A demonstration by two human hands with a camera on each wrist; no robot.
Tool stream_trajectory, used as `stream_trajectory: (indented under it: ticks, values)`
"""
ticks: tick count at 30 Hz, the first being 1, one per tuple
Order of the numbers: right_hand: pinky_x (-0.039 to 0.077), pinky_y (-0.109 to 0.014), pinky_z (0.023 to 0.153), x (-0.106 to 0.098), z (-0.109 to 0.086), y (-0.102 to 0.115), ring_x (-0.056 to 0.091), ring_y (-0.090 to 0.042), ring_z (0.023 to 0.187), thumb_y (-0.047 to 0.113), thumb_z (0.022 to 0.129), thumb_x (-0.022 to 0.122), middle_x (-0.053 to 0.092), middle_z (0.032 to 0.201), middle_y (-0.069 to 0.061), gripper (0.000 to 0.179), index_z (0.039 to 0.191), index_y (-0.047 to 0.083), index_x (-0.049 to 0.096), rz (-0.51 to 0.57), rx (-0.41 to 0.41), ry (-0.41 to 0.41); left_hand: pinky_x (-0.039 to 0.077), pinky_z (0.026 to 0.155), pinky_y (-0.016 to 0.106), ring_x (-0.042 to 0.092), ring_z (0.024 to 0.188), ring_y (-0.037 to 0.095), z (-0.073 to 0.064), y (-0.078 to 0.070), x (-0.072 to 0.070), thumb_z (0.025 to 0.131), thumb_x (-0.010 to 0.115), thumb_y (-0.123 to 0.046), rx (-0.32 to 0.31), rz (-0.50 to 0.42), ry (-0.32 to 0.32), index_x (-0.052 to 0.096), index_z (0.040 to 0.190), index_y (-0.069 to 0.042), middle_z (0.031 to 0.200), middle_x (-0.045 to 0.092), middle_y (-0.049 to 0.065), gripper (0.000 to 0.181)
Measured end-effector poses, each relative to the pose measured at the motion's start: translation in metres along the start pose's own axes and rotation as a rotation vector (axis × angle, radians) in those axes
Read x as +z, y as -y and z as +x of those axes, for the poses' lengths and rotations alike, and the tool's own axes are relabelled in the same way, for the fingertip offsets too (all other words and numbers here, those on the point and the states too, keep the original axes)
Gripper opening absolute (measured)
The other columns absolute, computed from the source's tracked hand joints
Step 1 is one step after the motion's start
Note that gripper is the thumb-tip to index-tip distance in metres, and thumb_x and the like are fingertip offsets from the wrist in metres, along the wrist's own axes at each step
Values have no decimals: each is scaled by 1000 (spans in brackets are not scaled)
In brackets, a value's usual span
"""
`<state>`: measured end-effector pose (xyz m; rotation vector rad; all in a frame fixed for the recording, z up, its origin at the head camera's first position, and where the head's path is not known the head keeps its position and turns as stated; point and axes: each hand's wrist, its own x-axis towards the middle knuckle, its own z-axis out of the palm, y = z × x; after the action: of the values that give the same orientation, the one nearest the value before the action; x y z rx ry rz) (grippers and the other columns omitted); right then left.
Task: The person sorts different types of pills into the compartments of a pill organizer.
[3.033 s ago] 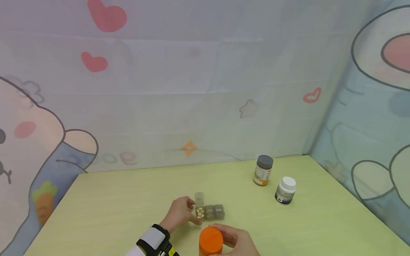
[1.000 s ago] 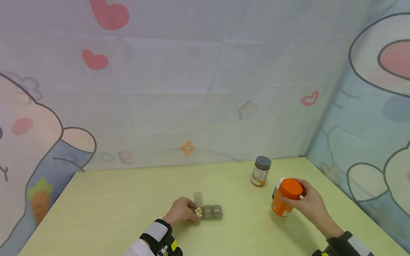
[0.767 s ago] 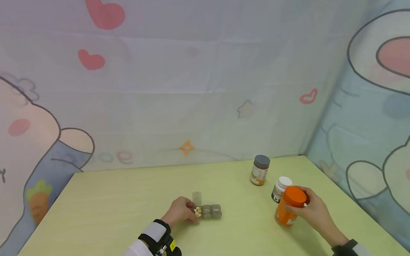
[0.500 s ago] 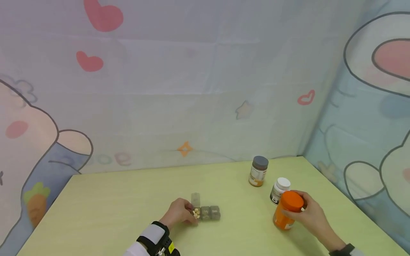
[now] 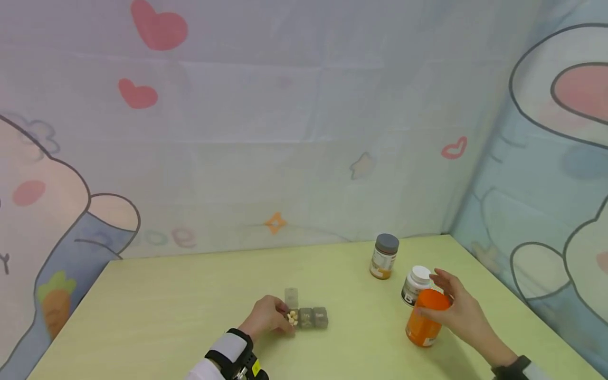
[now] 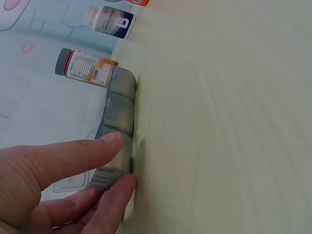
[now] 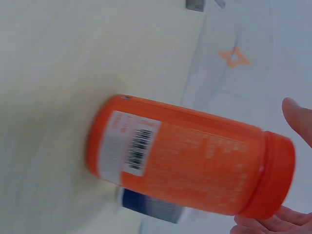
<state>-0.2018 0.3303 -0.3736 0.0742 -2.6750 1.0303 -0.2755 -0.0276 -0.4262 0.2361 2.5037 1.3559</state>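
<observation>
My left hand [image 5: 264, 317] pinches the left end of a small translucent grey pill organizer [image 5: 313, 317] on the table. That end compartment has its lid tipped back and holds several pale yellow tablets [image 5: 292, 317]; the other compartments are closed. In the left wrist view, the thumb [image 6: 92, 153] lies on one side of the pill organizer and a fingertip on the other. At the right, my right hand [image 5: 463, 315] stands spread around the top of an upright orange pill bottle [image 5: 420, 328]. The right wrist view shows the thumb [image 7: 298, 119] apart from the bottle's cap; contact behind it is hidden.
A white-capped pill bottle [image 5: 411, 291] stands just behind the orange one. Farther back is a brown bottle [image 5: 382, 259] with a grey cap. A printed cloth backdrop [image 5: 285, 132] rises along the table's [image 5: 190, 295] rear and right edges.
The orange bottle went from the front middle to the right, beside the white-capped bottle. The right hand's fingers have since lifted and spread off it. The left hand stays at the pill organizer.
</observation>
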Motion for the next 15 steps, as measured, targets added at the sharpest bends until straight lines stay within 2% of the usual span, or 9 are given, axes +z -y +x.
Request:
stream_trajectory:
  ticks: [2,5,6,9,15]
  values:
    - [35,-33,97,-4,7,13,41,-41,118,21,69,79,43,130,-27,88,134,-7,27,19,-64,-21,50,59,28,56,62,14,0,0,-1,62,80,1,3,4,-4,61,91,6,79,58,7,35]
    - [32,-28,97,-6,20,36,39,-37,121,22,71,78,43,132,-22,82,134,-3,32,54,-121,-22,50,58,27,56,62,13,1,1,-2,61,80,1,10,5,-10,61,90,6,78,58,7,34]
    - [32,-28,97,-5,24,43,40,-36,121,22,71,77,44,132,-21,79,133,-2,34,64,-139,-21,51,58,27,56,61,13,1,1,-2,61,80,1,12,6,-12,62,89,6,77,59,6,34]
    - [34,-39,95,2,34,64,42,-34,121,22,74,75,45,131,-20,72,132,-1,39,110,-163,5,51,58,28,57,60,13,1,0,-3,62,80,1,14,7,-12,62,89,6,77,59,6,33]
    - [39,-38,94,35,46,86,47,-33,117,17,73,76,50,126,-20,69,130,-3,43,215,-226,72,49,56,27,56,57,13,1,-1,-2,61,80,0,5,29,-22,62,87,5,74,59,5,32]
